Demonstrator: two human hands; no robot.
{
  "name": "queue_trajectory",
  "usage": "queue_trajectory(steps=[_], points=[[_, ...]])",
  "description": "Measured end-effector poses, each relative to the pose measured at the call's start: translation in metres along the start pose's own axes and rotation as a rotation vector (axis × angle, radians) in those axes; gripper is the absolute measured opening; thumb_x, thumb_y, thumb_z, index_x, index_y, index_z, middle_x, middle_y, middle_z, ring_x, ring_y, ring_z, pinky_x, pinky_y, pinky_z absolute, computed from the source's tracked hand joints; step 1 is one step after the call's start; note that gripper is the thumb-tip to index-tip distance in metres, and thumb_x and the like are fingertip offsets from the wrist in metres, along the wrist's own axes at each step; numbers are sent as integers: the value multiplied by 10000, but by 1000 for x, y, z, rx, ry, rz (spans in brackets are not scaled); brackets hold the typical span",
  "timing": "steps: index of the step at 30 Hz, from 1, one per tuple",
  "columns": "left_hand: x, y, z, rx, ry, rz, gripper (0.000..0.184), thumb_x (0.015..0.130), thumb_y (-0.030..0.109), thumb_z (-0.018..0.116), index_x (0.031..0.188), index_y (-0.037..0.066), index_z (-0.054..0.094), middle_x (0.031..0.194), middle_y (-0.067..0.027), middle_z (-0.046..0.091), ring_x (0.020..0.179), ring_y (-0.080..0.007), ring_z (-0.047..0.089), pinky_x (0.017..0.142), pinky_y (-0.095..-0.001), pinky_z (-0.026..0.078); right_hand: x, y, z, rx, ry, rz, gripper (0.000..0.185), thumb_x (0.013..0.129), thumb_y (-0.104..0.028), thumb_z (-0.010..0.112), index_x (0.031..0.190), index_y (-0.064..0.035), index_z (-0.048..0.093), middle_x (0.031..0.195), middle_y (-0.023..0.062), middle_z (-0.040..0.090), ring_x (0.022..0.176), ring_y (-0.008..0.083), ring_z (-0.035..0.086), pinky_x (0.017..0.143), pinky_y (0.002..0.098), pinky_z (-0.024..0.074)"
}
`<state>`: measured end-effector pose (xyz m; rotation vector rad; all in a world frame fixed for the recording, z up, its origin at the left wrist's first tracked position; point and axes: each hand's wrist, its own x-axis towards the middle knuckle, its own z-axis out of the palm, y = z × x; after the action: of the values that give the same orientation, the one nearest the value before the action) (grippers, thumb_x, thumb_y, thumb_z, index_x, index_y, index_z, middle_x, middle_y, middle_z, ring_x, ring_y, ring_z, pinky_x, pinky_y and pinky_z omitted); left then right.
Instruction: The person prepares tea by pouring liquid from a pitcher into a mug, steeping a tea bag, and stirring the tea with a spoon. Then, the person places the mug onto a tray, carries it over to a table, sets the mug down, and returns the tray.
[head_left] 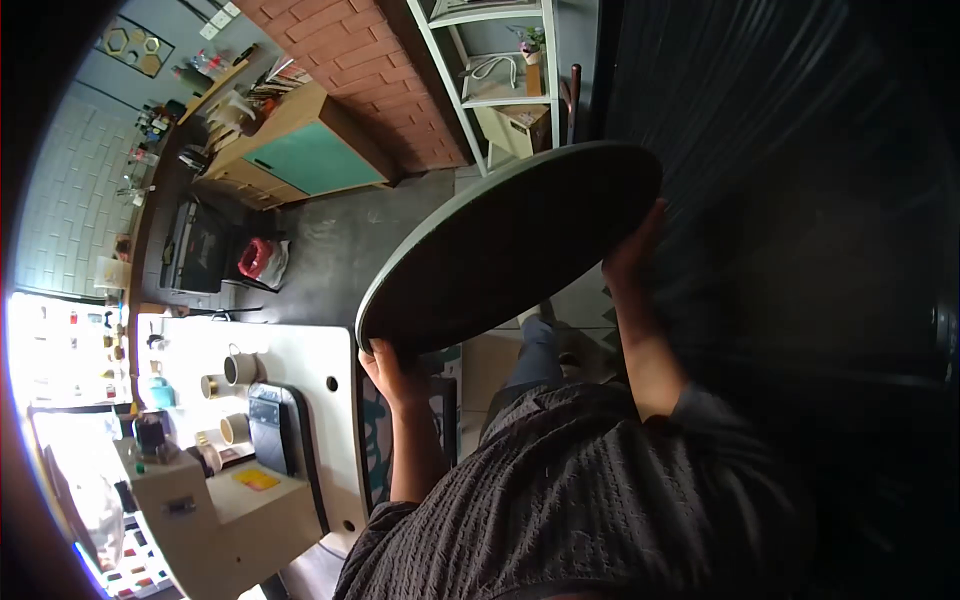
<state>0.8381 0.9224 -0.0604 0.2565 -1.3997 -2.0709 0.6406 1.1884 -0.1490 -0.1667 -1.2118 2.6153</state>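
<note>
A large round board (510, 250), dark on the face I see and with a pale grey-green rim, is held up in front of my body, tilted. My left hand (388, 372) grips its lower left edge, the thumb on the rim and the other fingers hidden in shadow. At the opposite edge, my right hand (637, 248) is closed on the rim. Much of that hand is dark, so its fingers show only in part. The far side of the board is hidden from me.
To the left stands a white table (340, 430) with mugs (240, 368) and a sewing machine (225, 500). Beyond are a bin with a red liner (258, 258), a cabinet with a green door (315, 160) and a white shelf unit (505, 100). A dark surface (800, 230) fills the right.
</note>
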Motion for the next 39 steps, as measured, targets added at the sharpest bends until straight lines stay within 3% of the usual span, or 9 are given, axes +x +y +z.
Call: queue_trajectory(steps=[5, 7, 12, 14, 28, 31, 35, 38, 39], points=[[61, -37, 6, -50, 63, -91, 490, 917, 416, 613, 1132, -24, 605, 1064, -93, 655, 977, -186, 619, 877, -332, 468, 22, 30, -2, -76, 0, -12, 637, 1013, -505, 291, 1379, 1, 414, 1424, 124, 412, 1310, 230, 388, 1105, 348, 287], [91, -56, 0, -56, 99, -93, 493, 912, 425, 619, 1121, -21, 610, 1055, -87, 658, 975, -181, 619, 878, -330, 467, 33, 38, 25, -390, 309, -197, 632, 1016, -457, 325, 1369, 62, 402, 1456, 152, 380, 1335, 220, 362, 1119, 325, 258], [171, -77, -15, -101, 168, -123, 454, 913, 406, 631, 1095, -10, 620, 1049, -72, 661, 956, -158, 611, 878, -322, 461, 70, 51, 85, -520, 25, -191, 630, 1020, -412, 357, 1343, 127, 392, 1452, 201, 371, 1343, 213, 351, 1119, 308, 238], [201, -76, -18, -150, 214, -109, 428, 917, 388, 632, 1083, -7, 629, 1038, -68, 663, 947, -150, 608, 879, -313, 458, 86, 62, 123, -549, 62, -311, 450, 1017, -320, 373, 1060, 78, 578, 1039, 152, 613, 965, 210, 554, 872, 311, 419], [288, -83, -63, 7, 375, -77, 371, 923, 354, 632, 1039, 3, 659, 976, -30, 668, 907, -121, 588, 846, -287, 444, 162, 159, 222, -560, -231, -90, 587, 1019, -406, 366, 1259, 114, 493, 1303, 197, 519, 1192, 242, 491, 1040, 334, 339], [317, -89, -72, 29, 417, -102, 504, 938, 436, 576, 1196, 3, 563, 1139, -81, 631, 1029, -166, 600, 893, -324, 470, 190, 204, 269, -577, -152, -155, 473, 1019, -346, 374, 869, 73, 536, 843, 116, 564, 819, 181, 507, 766, 320, 421], [371, -87, -76, 28, 467, -136, 538, 943, 470, 548, 1208, 2, 559, 1155, -80, 626, 1057, -179, 597, 905, -327, 467, 232, 252, 293, -761, -264, -102, 481, 1018, -345, 375, 864, 71, 559, 811, 110, 571, 794, 192, 512, 750, 325, 424], [431, -78, -68, 25, 567, -96, 380, 949, 362, 588, 1080, 8, 639, 1031, -44, 664, 947, -122, 599, 856, -285, 458, 263, 283, 340, -644, -426, 79, 598, 1018, -402, 371, 1255, 134, 487, 1293, 215, 529, 1200, 261, 498, 1033, 340, 357], [450, -75, -69, 40, 578, -92, 380, 949, 362, 588, 1080, 8, 639, 1031, -44, 664, 947, -122, 599, 856, -285, 458, 272, 290, 360, -632, -399, 106, 590, 1018, -402, 367, 1252, 123, 495, 1280, 207, 537, 1185, 261, 508, 1029, 342, 364]])
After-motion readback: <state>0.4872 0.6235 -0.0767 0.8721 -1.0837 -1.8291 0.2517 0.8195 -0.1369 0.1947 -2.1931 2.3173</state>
